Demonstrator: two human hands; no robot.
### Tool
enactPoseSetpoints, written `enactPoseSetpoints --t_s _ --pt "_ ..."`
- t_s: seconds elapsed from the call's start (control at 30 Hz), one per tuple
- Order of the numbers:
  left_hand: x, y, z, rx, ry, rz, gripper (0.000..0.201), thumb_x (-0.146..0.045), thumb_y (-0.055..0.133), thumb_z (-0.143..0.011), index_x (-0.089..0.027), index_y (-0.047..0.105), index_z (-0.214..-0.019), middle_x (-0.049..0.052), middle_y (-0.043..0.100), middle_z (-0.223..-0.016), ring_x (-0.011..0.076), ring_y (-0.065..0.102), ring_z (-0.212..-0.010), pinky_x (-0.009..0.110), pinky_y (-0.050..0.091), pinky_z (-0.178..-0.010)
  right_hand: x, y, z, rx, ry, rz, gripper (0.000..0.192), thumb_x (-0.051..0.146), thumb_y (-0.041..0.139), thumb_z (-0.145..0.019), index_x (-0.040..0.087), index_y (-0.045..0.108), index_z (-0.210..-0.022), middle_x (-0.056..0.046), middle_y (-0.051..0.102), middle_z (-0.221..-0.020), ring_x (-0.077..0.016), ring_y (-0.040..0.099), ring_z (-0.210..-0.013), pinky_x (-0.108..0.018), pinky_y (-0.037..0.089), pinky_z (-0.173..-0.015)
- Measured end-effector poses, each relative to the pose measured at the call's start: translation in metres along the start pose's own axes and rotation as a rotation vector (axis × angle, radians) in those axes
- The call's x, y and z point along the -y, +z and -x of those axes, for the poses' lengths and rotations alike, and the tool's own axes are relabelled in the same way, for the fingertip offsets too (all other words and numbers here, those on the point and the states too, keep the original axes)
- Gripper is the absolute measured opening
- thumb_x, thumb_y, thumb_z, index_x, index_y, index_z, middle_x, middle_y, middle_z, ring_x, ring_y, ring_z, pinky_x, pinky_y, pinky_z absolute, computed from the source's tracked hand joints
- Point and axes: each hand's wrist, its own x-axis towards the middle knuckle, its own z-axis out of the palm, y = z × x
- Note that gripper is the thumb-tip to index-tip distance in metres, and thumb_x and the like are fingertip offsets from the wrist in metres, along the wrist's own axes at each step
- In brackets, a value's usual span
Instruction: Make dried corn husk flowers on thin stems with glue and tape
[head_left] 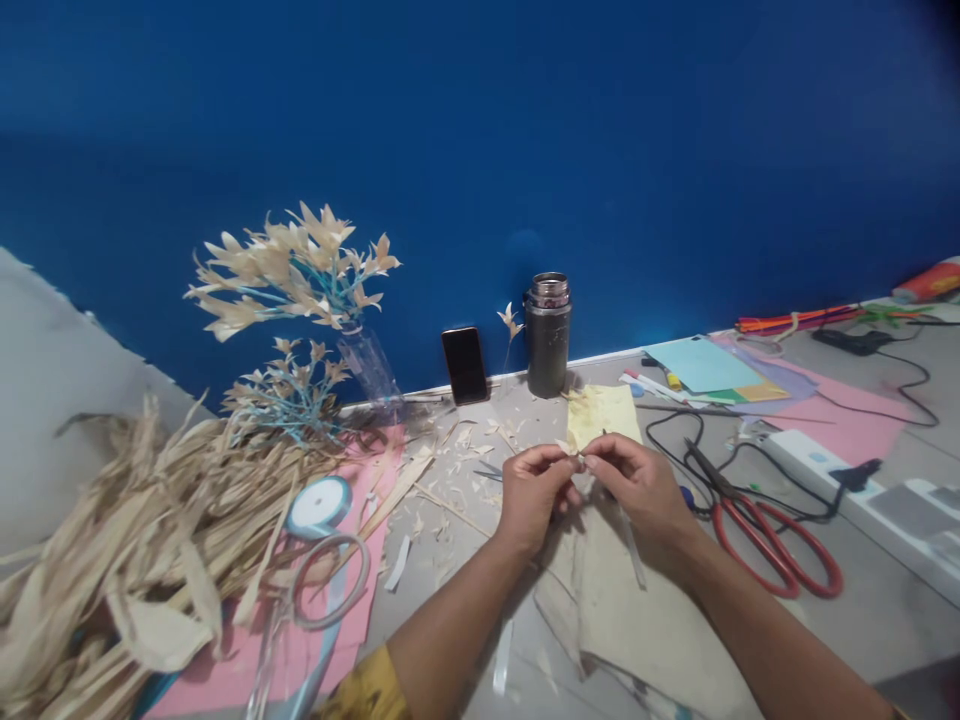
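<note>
Husk bit (578,457), mostly hidden btw. fingers (564,462)

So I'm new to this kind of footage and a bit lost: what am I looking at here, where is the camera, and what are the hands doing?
There is one picture, taken by a camera worn on a person's head, looking forward and down at a grey table against a blue wall. The left hand and right hand meet in the middle, pinching a small pale strip between their fingertips. On the left lie a pile of dried husks, a roll of blue ribbon on pink paper, and a bottle holding handmade flowers. A phone and a metal flask stand at the wall. Red-handled scissors and coloured paper sheets lie on the right.
</note>
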Motion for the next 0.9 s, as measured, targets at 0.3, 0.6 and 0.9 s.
enactPoseSetpoints --t_s 0.3,0.6,0.9 --pt "0.0 -0.002 0.002 0.028 0.049 -0.068 0.039 -0.052 0.085 -0.069 -0.015 0.071 -0.065 -0.006 0.047 -0.047 0.0055 0.037 -0.039 0.021 0.026 -0.041 0.002 0.001 -0.004 0.12 0.18 -0.242 0.038 0.056 0.081 -0.072 0.018 0.072 -0.073 -0.001 0.062 -0.064 -0.0114 0.044 -0.053 -0.025 0.033 -0.048" --pt "0.002 0.0 0.01 0.012 0.342 -0.33 0.027 -0.028 0.068 -0.088 -0.019 0.07 -0.063 0.0 0.055 -0.07 0.0118 0.05 -0.058 0.025 0.04 -0.056 -0.011 0.004 -0.008 0.14 0.309 -0.484 0.041 0.053 0.089 -0.064 0.017 0.067 -0.063 0.004 0.05 -0.055 -0.0076 0.033 -0.049 -0.023 0.022 -0.048" --pt "0.005 -0.001 0.011 0.022 0.485 -0.384 0.027 -0.028 0.067 -0.092 -0.021 0.074 -0.066 0.004 0.062 -0.074 0.0177 0.059 -0.074 0.029 0.048 -0.074 -0.003 0.007 -0.006 0.141 0.372 -0.573 0.044 0.05 0.09 -0.063 0.017 0.061 -0.061 0.005 0.048 -0.057 -0.0059 0.03 -0.05 -0.02 0.02 -0.046"
